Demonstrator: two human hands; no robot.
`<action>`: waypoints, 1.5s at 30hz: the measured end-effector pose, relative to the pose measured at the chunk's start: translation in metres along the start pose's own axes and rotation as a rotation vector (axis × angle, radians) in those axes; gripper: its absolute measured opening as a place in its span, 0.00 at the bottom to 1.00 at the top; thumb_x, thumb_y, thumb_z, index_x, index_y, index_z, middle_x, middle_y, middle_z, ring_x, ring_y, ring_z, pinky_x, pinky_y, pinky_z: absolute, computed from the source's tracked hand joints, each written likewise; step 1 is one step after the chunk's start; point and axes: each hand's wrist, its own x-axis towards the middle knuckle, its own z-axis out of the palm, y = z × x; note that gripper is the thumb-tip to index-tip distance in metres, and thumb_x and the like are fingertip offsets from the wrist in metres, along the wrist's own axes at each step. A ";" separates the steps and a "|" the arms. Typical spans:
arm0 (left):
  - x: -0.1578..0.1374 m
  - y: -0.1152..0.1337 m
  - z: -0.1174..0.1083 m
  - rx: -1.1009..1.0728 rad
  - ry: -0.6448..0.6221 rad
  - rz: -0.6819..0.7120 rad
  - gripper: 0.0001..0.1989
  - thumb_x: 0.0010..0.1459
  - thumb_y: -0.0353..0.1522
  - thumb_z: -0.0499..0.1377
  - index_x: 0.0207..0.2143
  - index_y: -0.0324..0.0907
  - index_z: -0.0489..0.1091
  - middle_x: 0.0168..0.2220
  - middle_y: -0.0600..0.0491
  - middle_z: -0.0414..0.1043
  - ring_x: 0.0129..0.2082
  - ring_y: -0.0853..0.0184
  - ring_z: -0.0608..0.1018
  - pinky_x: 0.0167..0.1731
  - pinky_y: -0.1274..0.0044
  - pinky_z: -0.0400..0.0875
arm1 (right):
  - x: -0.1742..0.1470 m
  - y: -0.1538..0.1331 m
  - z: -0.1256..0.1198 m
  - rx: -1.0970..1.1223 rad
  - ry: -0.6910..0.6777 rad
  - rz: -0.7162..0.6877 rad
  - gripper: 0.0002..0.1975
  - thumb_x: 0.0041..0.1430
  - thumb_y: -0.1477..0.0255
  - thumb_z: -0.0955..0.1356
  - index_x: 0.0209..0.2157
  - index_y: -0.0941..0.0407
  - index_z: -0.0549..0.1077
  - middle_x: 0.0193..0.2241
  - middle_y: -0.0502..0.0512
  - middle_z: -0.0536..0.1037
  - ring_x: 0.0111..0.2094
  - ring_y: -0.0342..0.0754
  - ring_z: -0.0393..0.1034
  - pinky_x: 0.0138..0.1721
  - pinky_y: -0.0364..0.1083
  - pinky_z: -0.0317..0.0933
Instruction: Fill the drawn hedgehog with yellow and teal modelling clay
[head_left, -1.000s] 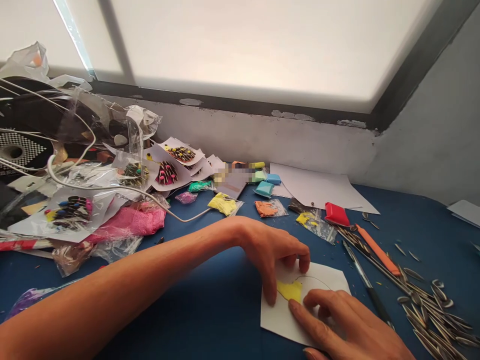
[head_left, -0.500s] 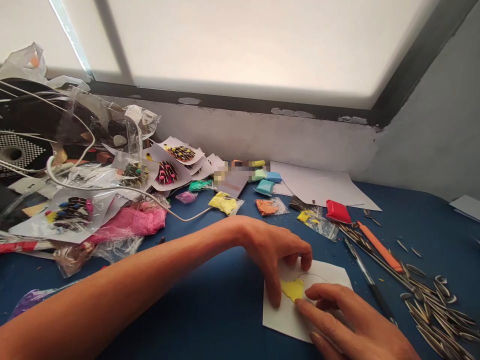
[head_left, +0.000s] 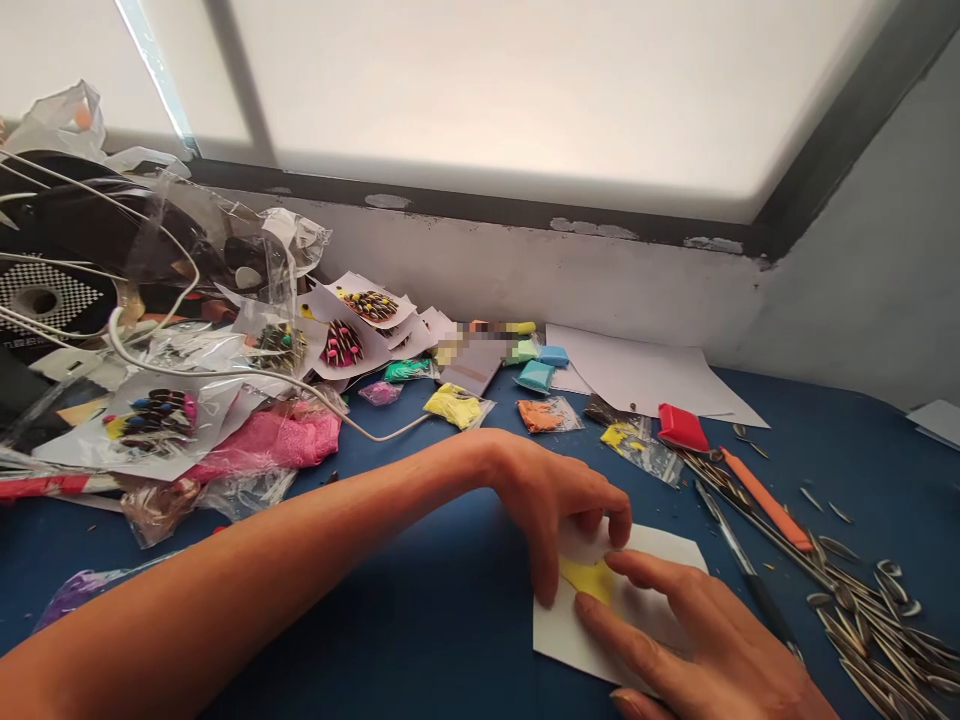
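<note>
Yellow clay-like patch [head_left: 589, 580] lies flat on the white card [head_left: 562, 635], partly hidden by fingers of the right hand [head_left: 697, 635]. That hand, half open, touches the patch without gripping; the frame cuts off its wrist. Left hand [head_left: 551, 495], loosely open, rests on the card, palm unseen. Right of the card: a pen [head_left: 739, 556].

Left hand [head_left: 559, 495] arches, fingers [head_left: 619, 522] curled; right hand [head_left: 709, 645] spreads, thumb [head_left: 636, 704] perhaps bent.

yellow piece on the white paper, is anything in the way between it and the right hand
Nothing visible: the right hand already reaches the yellow piece. The left hand is on the other side, and the pen lies off the white paper.
</note>
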 end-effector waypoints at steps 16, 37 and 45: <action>0.004 0.002 0.002 0.052 0.020 -0.002 0.33 0.41 0.38 0.68 0.50 0.42 0.61 0.45 0.52 0.66 0.46 0.61 0.69 0.45 0.72 0.65 | 0.005 0.002 0.003 -0.156 0.048 -0.118 0.24 0.59 0.53 0.64 0.52 0.49 0.76 0.54 0.66 0.72 0.52 0.57 0.71 0.40 0.50 0.71; 0.003 0.003 0.004 0.036 0.029 -0.037 0.36 0.40 0.41 0.70 0.51 0.44 0.63 0.44 0.53 0.66 0.47 0.61 0.69 0.46 0.72 0.64 | 0.003 0.005 -0.009 -0.253 -0.064 0.037 0.21 0.63 0.58 0.62 0.51 0.53 0.77 0.39 0.63 0.76 0.37 0.51 0.73 0.35 0.48 0.70; 0.003 0.003 0.004 0.036 0.028 -0.030 0.35 0.41 0.41 0.70 0.51 0.44 0.63 0.44 0.53 0.66 0.48 0.61 0.68 0.45 0.73 0.65 | 0.002 0.004 -0.003 -0.287 -0.071 0.011 0.21 0.63 0.60 0.62 0.49 0.54 0.78 0.38 0.63 0.77 0.37 0.52 0.74 0.33 0.49 0.70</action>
